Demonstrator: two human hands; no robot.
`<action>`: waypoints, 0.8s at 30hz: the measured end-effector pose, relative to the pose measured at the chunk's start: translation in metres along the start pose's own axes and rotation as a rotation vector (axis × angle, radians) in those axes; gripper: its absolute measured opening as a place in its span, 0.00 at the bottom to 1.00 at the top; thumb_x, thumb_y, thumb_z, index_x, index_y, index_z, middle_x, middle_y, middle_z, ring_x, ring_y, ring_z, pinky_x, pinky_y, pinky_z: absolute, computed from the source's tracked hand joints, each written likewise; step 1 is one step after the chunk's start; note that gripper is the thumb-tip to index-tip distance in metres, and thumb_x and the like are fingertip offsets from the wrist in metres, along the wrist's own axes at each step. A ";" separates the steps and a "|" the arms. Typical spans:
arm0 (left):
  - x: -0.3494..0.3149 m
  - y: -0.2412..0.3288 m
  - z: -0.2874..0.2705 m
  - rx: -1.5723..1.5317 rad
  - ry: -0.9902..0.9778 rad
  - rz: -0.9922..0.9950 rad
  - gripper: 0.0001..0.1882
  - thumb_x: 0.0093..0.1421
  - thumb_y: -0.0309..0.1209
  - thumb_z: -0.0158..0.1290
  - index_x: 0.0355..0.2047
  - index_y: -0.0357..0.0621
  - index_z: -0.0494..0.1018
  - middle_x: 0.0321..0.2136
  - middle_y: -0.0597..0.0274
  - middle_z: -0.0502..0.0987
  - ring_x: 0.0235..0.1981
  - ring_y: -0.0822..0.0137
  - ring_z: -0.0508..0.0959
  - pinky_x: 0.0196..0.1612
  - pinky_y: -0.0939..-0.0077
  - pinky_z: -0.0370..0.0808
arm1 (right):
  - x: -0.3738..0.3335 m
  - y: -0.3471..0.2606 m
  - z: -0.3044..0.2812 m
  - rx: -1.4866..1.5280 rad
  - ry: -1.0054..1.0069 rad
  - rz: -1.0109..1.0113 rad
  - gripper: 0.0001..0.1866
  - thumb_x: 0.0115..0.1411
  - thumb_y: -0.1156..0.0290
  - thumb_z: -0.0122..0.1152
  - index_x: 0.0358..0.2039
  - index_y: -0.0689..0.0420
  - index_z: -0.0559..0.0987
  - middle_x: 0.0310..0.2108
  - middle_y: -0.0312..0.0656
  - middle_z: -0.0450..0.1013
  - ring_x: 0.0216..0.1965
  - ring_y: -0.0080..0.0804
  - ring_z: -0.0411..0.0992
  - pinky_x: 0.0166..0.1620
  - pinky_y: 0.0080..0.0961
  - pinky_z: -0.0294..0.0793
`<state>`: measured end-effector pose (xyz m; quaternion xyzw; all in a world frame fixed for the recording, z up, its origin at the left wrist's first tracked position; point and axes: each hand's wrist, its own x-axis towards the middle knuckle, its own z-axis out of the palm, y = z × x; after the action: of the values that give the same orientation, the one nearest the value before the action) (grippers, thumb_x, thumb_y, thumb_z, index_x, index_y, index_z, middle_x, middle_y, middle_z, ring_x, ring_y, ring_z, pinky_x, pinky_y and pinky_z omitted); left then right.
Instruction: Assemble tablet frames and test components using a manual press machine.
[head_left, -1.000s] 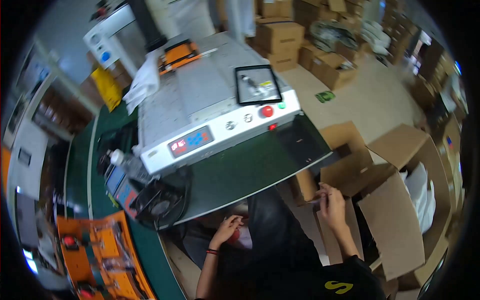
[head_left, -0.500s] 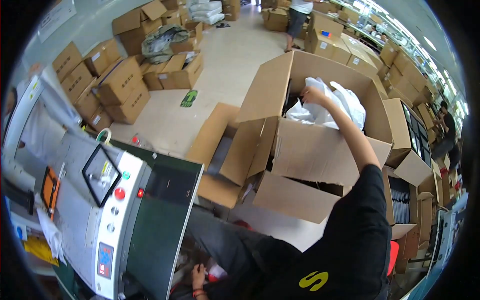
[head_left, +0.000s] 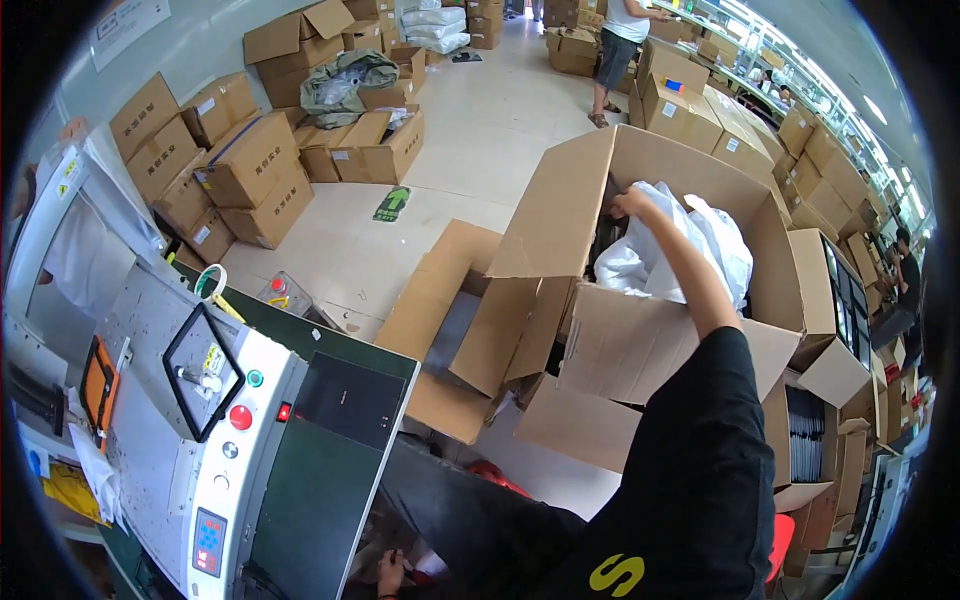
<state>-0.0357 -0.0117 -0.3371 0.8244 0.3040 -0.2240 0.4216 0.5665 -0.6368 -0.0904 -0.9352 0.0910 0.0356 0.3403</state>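
open carton (head_left: 630,340) | right hand (head_left: 628,202) inside beside white bag (head_left: 722,250), arm (head_left: 688,262) outstretched | grip: cannot tell

Floor sign (head_left: 392,204), printed cartons (head_left: 268,208); lettered shirt (head_left: 690,470)

You have a narrow gap for your right hand (head_left: 630,203) between the open carton (head_left: 690,155)'s raised left flap (head_left: 555,210) and the white bags (head_left: 635,265), plus a bare strip of tabletop (head_left: 310,510) beside the bulky machine (head_left: 160,400)

pale wall (head_left: 208,42) | glossy floor (head_left: 480,125) | 1 green floor marker (head_left: 392,204) | ceiling lights (head_left: 873,106)
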 end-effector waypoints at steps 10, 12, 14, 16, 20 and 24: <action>-0.037 0.081 -0.009 -0.098 0.318 0.487 0.11 0.59 0.28 0.48 0.39 0.36 0.71 0.36 0.49 0.75 0.38 0.60 0.76 0.41 0.70 0.71 | -0.256 -0.187 -0.021 1.192 -0.008 -0.658 0.12 0.68 0.63 0.38 0.39 0.57 0.67 0.14 0.25 0.47 0.12 0.13 0.43 0.18 0.13 0.46; -0.061 0.137 -0.019 -0.263 0.202 0.536 0.15 0.58 0.26 0.49 0.47 0.41 0.68 0.41 0.53 0.73 0.39 0.62 0.76 0.41 0.73 0.73 | -0.301 -0.222 0.009 1.283 -0.258 -0.682 0.11 0.67 0.62 0.40 0.37 0.56 0.67 0.14 0.25 0.49 0.13 0.14 0.44 0.19 0.13 0.47; -0.090 0.191 -0.036 -0.607 -0.068 0.636 0.24 0.59 0.25 0.49 0.56 0.39 0.59 0.52 0.53 0.65 0.52 0.61 0.69 0.52 0.70 0.68 | -0.341 -0.254 0.056 1.291 -0.532 -0.694 0.12 0.66 0.60 0.42 0.37 0.57 0.65 0.15 0.27 0.51 0.15 0.15 0.48 0.20 0.16 0.49; -0.123 0.242 -0.064 -0.838 -0.113 0.881 0.32 0.59 0.27 0.49 0.61 0.41 0.48 0.58 0.52 0.57 0.57 0.59 0.63 0.58 0.65 0.61 | -0.377 -0.273 0.100 1.257 -0.934 -0.599 0.13 0.65 0.59 0.43 0.36 0.57 0.65 0.16 0.28 0.52 0.16 0.16 0.50 0.21 0.17 0.50; -0.178 0.288 -0.114 -1.148 0.185 1.010 0.46 0.54 0.40 0.54 0.64 0.49 0.35 0.60 0.49 0.51 0.59 0.53 0.59 0.60 0.57 0.56 | -0.434 -0.292 0.152 1.009 -1.394 -0.471 0.11 0.66 0.62 0.42 0.38 0.58 0.65 0.17 0.28 0.53 0.17 0.16 0.51 0.23 0.15 0.51; -0.218 0.255 -0.126 -1.210 0.698 0.905 0.64 0.38 0.55 0.65 0.64 0.59 0.31 0.59 0.51 0.51 0.59 0.54 0.58 0.58 0.56 0.58 | -0.490 -0.297 0.198 0.476 -0.739 -1.559 0.09 0.58 0.73 0.53 0.38 0.62 0.74 0.25 0.43 0.72 0.20 0.29 0.68 0.25 0.22 0.68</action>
<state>-0.0012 -0.0928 0.0105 0.5201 0.1243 0.4379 0.7227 0.1431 -0.2143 0.0079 -0.5649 -0.6809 0.0735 0.4604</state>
